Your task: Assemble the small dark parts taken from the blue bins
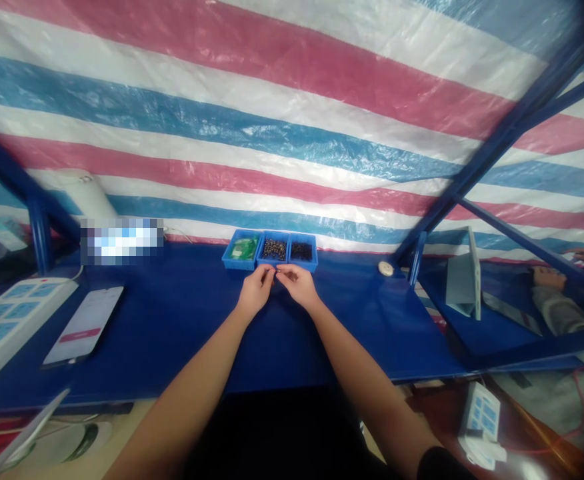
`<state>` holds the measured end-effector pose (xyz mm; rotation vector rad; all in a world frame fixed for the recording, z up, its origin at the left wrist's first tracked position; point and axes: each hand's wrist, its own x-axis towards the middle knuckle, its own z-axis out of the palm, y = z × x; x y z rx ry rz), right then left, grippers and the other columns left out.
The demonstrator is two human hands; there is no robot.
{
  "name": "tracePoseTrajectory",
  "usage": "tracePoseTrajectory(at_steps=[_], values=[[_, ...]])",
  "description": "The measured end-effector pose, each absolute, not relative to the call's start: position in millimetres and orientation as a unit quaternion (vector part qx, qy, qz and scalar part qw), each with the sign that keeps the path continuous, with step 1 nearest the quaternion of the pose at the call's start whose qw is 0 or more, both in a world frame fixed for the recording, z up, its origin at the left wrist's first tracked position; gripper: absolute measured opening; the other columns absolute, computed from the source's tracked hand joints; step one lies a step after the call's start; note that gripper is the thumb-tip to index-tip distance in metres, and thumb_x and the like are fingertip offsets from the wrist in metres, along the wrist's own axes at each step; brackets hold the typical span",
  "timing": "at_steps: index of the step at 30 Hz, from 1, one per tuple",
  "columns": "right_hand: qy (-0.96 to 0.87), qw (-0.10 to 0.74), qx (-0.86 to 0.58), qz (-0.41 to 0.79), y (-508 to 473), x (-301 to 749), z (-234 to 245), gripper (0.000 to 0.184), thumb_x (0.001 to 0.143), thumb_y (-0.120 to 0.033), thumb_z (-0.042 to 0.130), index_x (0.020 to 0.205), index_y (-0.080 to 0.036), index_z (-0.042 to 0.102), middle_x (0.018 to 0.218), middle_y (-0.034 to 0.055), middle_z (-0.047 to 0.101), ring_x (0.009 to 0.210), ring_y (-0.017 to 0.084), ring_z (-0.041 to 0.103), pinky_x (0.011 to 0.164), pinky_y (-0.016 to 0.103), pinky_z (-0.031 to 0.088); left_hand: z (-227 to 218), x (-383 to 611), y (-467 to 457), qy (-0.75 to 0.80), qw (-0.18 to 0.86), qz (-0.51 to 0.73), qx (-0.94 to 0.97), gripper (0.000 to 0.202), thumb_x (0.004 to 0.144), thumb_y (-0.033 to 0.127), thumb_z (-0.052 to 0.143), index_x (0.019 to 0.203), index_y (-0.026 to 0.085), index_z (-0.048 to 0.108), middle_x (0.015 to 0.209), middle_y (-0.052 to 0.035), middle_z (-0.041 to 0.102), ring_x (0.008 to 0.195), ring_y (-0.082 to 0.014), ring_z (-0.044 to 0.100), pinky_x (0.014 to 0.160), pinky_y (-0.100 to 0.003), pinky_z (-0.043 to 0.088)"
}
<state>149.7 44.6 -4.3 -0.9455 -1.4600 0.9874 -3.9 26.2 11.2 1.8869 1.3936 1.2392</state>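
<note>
While L hand (257, 291) & R hand (298, 284) nearly meet, both pinch a tiny dark pc (277, 271).

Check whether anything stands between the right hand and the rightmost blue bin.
Nothing visible does: the right hand is just in front of the rightmost blue bin, and the left hand is to one side, not between them.

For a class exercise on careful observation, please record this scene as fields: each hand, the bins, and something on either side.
Left hand: fingertips close to the right hand's
Right hand: fingers bent inward
Held: too small to tell
Left bin: blue, green contents
Middle bin: blue, small mixed dark and brassy pieces
Right bin: blue, small dark pieces
Left side: phone, screen lit
Right side: pale round object
</note>
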Motion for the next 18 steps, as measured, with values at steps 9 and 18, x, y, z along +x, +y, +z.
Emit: tracePoseTrajectory(at_steps=[9, 18], values=[[-0.621, 0.536, -0.398, 0.411, 41.6, 149.4, 0.1, 0.033, 0.078, -0.037, 0.068, 0.104, -0.018, 0.071, 0.090, 0.0065, 0.072, 0.078, 0.018, 0.068, 0.075, 0.031, 0.055, 12.5, -3.8, 24.4, 0.501, 0.249, 0.454, 0.694, 0.026, 0.094, 0.042, 0.041, 0.095, 0.021, 0.057, 0.068, 0.0024, 0.061, 0.063, -0.0132, 0.059, 0.065, -0.024, 0.044], [-0.618, 0.536, -0.418, 0.394, 40.6, 149.4, 0.8, 0.030, 0.080, -0.037, 0.066, 0.103, -0.018, 0.072, 0.093, 0.0071, 0.074, 0.080, 0.019, 0.069, 0.076, 0.032, 0.056, 11.6, -3.3, 24.6, 0.500, 0.246, 0.452, 0.697, 0.027, 0.094, 0.042, 0.041, 0.095, 0.021, 0.058, 0.070, 0.0019, 0.062, 0.063, -0.0131, 0.060, 0.065, -0.024, 0.045]])
